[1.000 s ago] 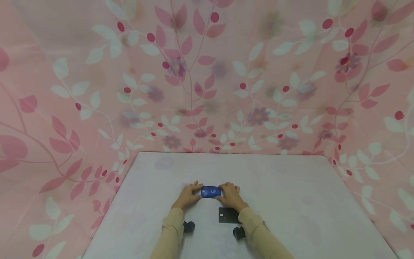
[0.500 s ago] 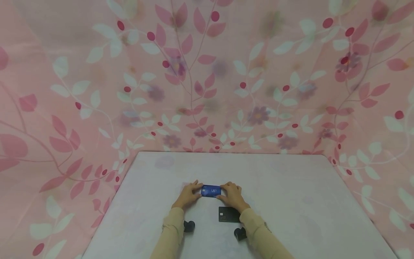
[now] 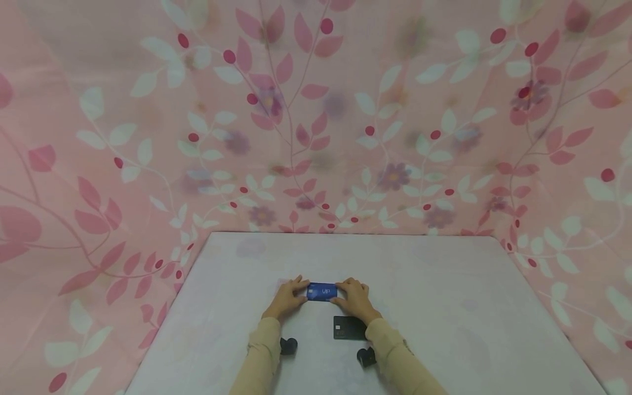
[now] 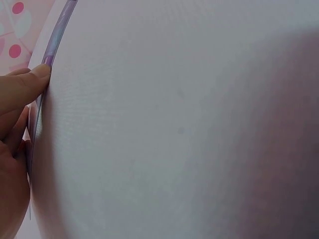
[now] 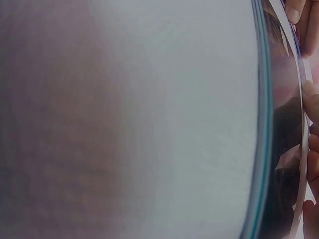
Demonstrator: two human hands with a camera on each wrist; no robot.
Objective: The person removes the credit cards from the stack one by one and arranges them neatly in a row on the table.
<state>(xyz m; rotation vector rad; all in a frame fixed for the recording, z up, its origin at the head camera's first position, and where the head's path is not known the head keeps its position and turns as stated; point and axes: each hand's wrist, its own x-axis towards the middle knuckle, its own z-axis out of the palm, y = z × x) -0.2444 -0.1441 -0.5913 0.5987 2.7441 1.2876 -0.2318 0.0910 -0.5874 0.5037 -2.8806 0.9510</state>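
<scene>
Nearest, the left sleeve (image 3: 263, 351) and right sleeve (image 3: 402, 356) reach in from below, a dark fitting (image 3: 288, 346) beside the one and a second fitting (image 3: 366, 357) beside the other. Just beyond, the black card (image 3: 346, 327) lies on the table, its right end hidden under the right wrist and cuff; that forearm is best carried high enough not to drag it.

Farther on, the left hand (image 3: 285, 299) and right hand (image 3: 356, 299) both pinch the blue card (image 3: 322, 292), thumb at the near corner and fingers at the far corner of each short end. The step in hand looks like holding the card level and square. Light, equal pressure from both sides should serve best, since a hard squeeze could bow something so thin. The blue card sits between the two hands, touching both, beyond the black card and a little to its left. Whether it rests on the table or hangs just above cannot be told.

Behind stretches more of the pale table (image 3: 429, 280), then the floral cloth (image 3: 316, 109).
</scene>
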